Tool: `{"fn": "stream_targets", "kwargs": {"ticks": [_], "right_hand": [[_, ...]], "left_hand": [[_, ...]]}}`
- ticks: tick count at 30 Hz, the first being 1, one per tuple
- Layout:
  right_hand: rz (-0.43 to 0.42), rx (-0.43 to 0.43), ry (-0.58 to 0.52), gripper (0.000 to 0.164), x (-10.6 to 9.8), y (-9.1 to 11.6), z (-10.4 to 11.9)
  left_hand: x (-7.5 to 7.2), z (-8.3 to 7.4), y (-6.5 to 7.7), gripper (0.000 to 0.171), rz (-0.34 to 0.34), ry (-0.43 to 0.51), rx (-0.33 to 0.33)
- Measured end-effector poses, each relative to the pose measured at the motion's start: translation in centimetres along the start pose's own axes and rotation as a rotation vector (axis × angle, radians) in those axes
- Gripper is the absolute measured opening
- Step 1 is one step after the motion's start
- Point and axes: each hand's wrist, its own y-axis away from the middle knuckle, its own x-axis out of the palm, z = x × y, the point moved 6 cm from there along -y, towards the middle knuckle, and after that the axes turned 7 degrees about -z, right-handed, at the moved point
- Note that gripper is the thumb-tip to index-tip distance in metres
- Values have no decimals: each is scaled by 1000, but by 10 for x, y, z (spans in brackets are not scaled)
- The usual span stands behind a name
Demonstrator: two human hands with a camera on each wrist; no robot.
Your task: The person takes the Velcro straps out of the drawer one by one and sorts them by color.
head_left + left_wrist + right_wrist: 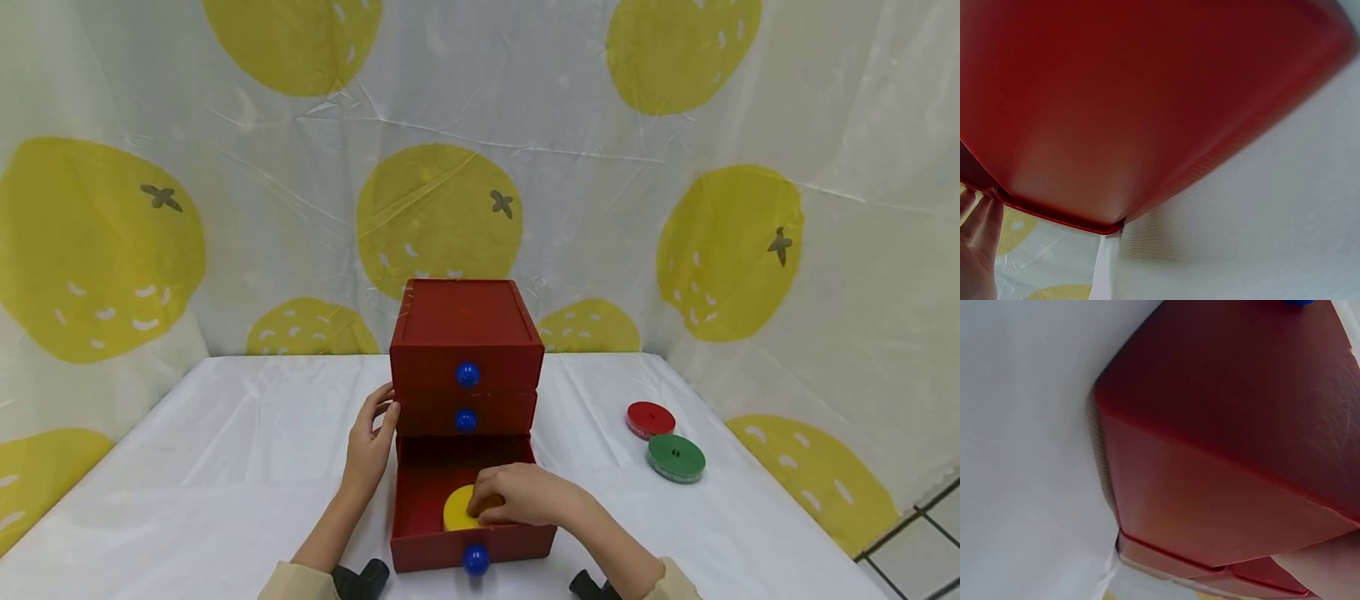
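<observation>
A red chest of drawers (466, 314) with blue knobs stands on the table, its bottom drawer (427, 546) pulled out and the two upper ones closed. Inside the open drawer, toward its front, is a yellow disc (456, 510). My right hand (525, 493) reaches over the drawer's right side and grips this disc with curled fingers, covering its right part. Against the chest's left side rests my left hand (371, 442), its fingers extended. The left wrist view shows those fingers (988, 225) at the chest's edge. In the right wrist view the disc is hidden.
To the right on the white-covered table (247, 467) lie a red disc (649, 417) and a green disc (677, 457), each with a small centre hole. A curtain (585, 217) with yellow fruit prints hangs behind and beside the table.
</observation>
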Motion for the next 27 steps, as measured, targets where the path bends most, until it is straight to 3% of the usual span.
{"fn": "stream_targets", "kwargs": {"ticks": [7, 18, 27], "right_hand": [[-43, -7, 65, 22, 0, -2, -4], [5, 2, -24, 32, 7, -3, -7], [27, 21, -13, 31, 9, -2, -7]], "left_hand": [[0, 1, -2, 34, -5, -2, 0], [-1, 3, 1, 35, 0, -8, 12], [0, 2, 1, 35, -5, -21, -1]]}}
